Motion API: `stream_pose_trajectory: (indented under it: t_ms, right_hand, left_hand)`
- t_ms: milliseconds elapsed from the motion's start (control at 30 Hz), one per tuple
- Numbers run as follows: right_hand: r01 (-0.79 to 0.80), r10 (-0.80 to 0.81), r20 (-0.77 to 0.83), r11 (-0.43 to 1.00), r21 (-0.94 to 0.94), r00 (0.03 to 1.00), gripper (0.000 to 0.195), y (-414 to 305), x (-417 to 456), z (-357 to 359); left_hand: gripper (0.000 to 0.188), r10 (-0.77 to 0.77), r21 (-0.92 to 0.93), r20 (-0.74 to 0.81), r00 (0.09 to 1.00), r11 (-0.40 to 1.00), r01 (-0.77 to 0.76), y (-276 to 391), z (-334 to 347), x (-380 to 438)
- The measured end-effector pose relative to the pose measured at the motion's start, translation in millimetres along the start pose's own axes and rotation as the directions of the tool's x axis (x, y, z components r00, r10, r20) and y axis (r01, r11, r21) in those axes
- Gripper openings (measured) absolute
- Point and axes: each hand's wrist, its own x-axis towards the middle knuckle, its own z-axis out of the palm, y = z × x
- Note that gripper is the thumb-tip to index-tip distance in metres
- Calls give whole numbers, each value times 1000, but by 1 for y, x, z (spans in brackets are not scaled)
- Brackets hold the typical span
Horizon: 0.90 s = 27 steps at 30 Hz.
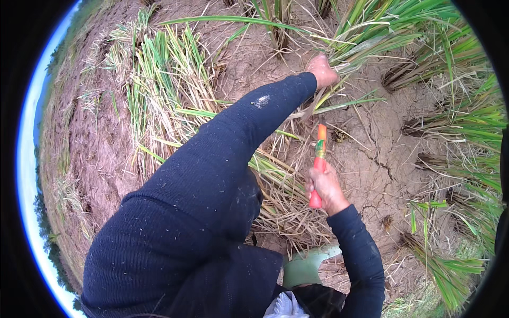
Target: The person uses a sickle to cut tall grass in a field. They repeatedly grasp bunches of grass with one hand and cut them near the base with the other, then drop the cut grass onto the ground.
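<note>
My left hand (pixel 323 71), at the end of an outstretched dark knitted sleeve, is closed around the lower part of a bunch of green and yellow grassy stalks (pixel 358 45) that fans out to the upper right. Below it, my right hand (pixel 327 187) grips the red handle of a tool (pixel 319 159). The tool's upper part is orange, with a green and yellow band in between; no blade can be made out. Cut-looking stalks and dry straw (pixel 282 190) lie on the soil just left of my right hand.
Upright clumps of stalks (pixel 433 127) line the right side, and another clump (pixel 278 24) stands at the top. A pile of green and dry stalks (pixel 159 79) lies at the upper left. Cracked brown soil (pixel 377 151) shows between. A green boot (pixel 304 268) is at the bottom.
</note>
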Motion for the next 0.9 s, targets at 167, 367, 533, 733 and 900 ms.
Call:
stream_pose_trajectory:
  t_ms: [167, 367, 533, 733, 900]
  right_hand:
    - [-139, 173, 110, 955, -261, 979, 23, 25, -49, -48]
    - [-153, 163, 20, 959, -237, 986, 24, 42, -90, -70]
    - [-64, 104, 63, 886, -459, 993, 23, 51, -118, -56]
    - [-232, 278, 143, 933, -274, 950, 17, 61, -97, -63]
    - [-101, -55, -269, 840, -533, 962, 18, 76, -121, -122]
  left_hand:
    - [48, 7, -64, -2, 1000, 998, -7, -61, 13, -11]
    - [35, -24, 0, 427, 904, 1000, 26, -20, -45, -44]
    - [32, -120, -18, 663, 739, 984, 175, -52, -103, -59]
    - [42, -232, 325, 737, 635, 945, -32, -88, -115, -96]
    - [38, -337, 453, 766, 548, 887, -87, -97, -111, -123]
